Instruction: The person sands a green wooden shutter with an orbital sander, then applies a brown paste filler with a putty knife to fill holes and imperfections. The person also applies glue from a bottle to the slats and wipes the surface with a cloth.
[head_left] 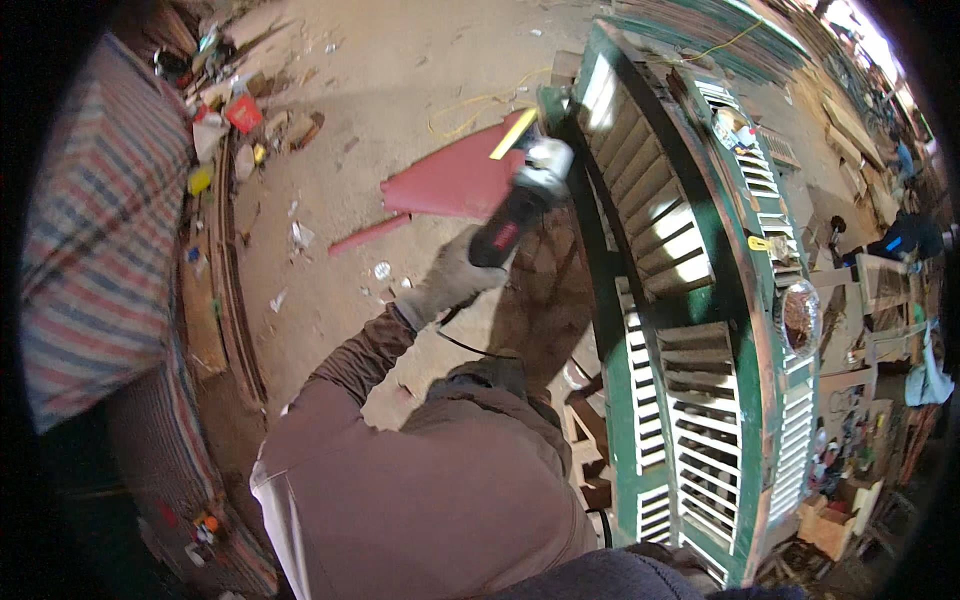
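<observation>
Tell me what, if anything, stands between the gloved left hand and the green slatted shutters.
Only the black-and-silver power tool in the gloved left hand; its blurred head is at the left edge of the green slatted shutters, contact unclear. Nothing else visible intervenes.

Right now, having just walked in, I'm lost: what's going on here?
Someone in a brown jacket grips a power tool in their left hand; the right hand is out of view. The tool's head is close to the green shutters, though whether they touch is unclear. A red sheet lies on the floor beyond.
</observation>
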